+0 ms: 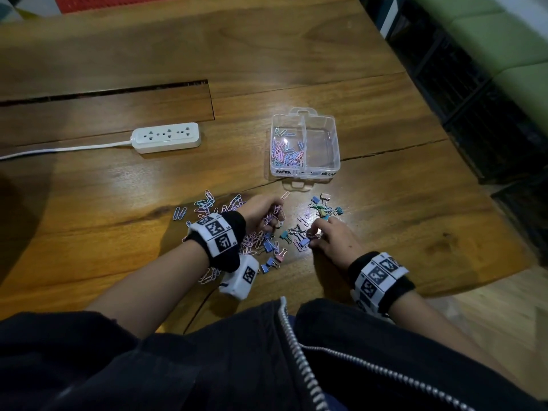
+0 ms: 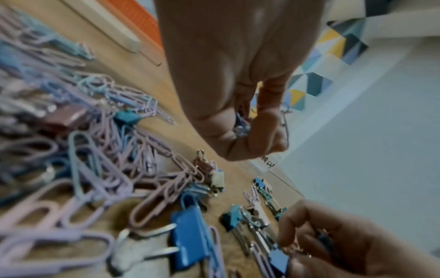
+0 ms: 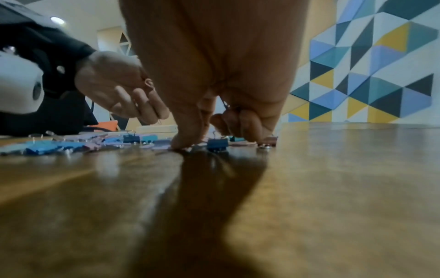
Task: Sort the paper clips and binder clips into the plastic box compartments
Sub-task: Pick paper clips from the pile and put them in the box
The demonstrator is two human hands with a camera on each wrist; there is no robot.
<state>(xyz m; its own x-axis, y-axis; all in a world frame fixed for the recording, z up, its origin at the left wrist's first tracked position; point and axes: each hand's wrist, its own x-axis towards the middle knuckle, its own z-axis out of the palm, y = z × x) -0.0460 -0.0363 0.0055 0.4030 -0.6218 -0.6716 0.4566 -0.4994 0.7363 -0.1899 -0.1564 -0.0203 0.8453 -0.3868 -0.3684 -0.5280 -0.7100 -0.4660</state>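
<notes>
A bunch of paper clips (image 1: 274, 216) is held in the curled left hand (image 1: 261, 210); the right hand (image 1: 333, 237) pinches into the mixed pile on the tabletop (image 1: 118, 188), its catch unclear. The plastic box (image 1: 335, 149) stands just beyond. Thin, slippery, tangling clips are best gathered in bunches; the stiffer binder clips (image 1: 321, 206) pinched by the body.

On the wooden tabletop (image 1: 267, 54), the left hand (image 1: 262, 210) grips a bunch of paper clips (image 1: 277, 213) above the loose pile, while the right hand (image 1: 333, 240) pinches among binder clips (image 1: 299, 235). Toward the far edge sits the clear plastic box (image 1: 333, 126), paper clips filling its left compartment. A white power strip (image 1: 166, 137) lies left of it.
</notes>
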